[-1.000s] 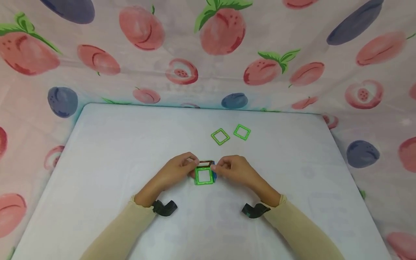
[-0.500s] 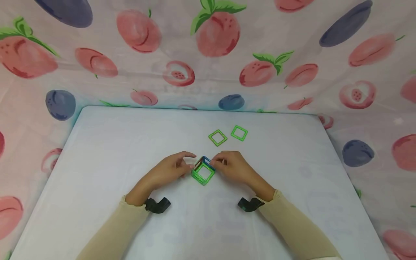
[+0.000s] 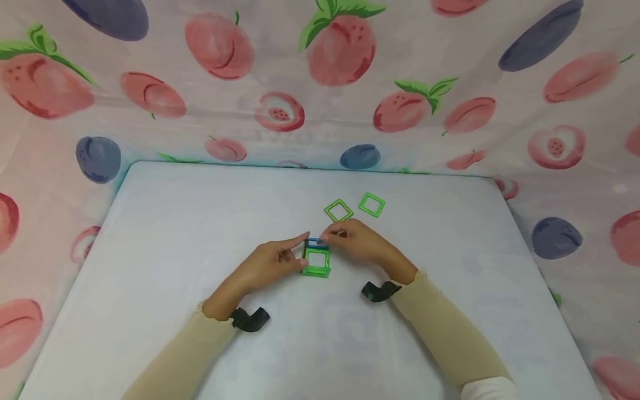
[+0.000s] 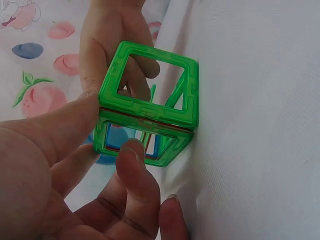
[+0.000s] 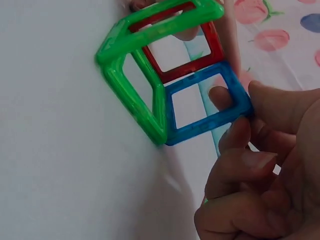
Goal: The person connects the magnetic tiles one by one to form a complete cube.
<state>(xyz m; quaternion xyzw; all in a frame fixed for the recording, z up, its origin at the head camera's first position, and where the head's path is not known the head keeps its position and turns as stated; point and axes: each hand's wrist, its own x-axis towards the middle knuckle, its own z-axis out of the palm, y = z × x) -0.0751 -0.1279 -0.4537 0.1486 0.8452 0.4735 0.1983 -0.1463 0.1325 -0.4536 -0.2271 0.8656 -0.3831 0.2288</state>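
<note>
An open box of square magnetic tiles is between my two hands at the middle of the table. Its green tiles [image 3: 316,271] form the base and the near side. A red tile [image 5: 187,70] makes the left side and a blue tile [image 5: 206,123] the far side. My left hand [image 3: 272,261] spans the left side, thumb at the near end and forefinger stretched to the far corner. My right hand [image 3: 357,241] pinches the blue tile's outer edge between thumb and fingers. In the left wrist view, a green tile [image 4: 150,111] faces the camera, thumb at its corner.
Two loose square tiles lie flat beyond the right hand, one yellow-green [image 3: 332,205] and one green [image 3: 376,197]. White cloth covers the table [image 3: 200,211]. A fruit-print curtain [image 3: 225,111] hangs behind its back edge and along the sides.
The tile box has turned about a quarter turn counterclockwise: blue went from right to far side, red from far to left. My right hand has moved a little away from me with it.
</note>
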